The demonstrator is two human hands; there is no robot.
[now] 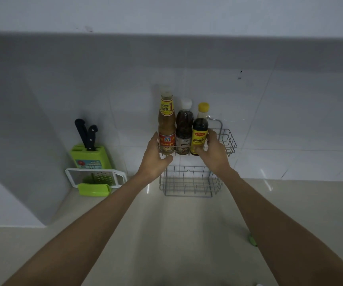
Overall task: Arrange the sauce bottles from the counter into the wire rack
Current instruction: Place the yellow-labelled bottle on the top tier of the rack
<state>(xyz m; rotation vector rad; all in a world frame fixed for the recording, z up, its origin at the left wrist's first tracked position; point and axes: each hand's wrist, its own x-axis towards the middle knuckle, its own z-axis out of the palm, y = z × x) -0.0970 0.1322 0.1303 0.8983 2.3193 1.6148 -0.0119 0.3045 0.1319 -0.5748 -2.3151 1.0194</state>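
Three sauce bottles stand upright side by side in the upper tier of the wire rack (228, 141) on the tiled wall. The tall brown bottle (166, 122) with a clear cap is on the left. A dark bottle (184, 124) with a white cap is in the middle. The yellow-capped dark bottle (200, 129) is on the right. My left hand (154, 159) cups the rack's left front corner beside the tall bottle. My right hand (215, 149) wraps the lower part of the yellow-capped bottle. The rack's lower tier (189, 182) holds nothing.
A green knife block (91, 155) with two black-handled knives stands in the left corner. In front of it a white-framed grater (96, 178) leans in a green holder. A small green object (252, 240) lies on the beige counter by my right forearm.
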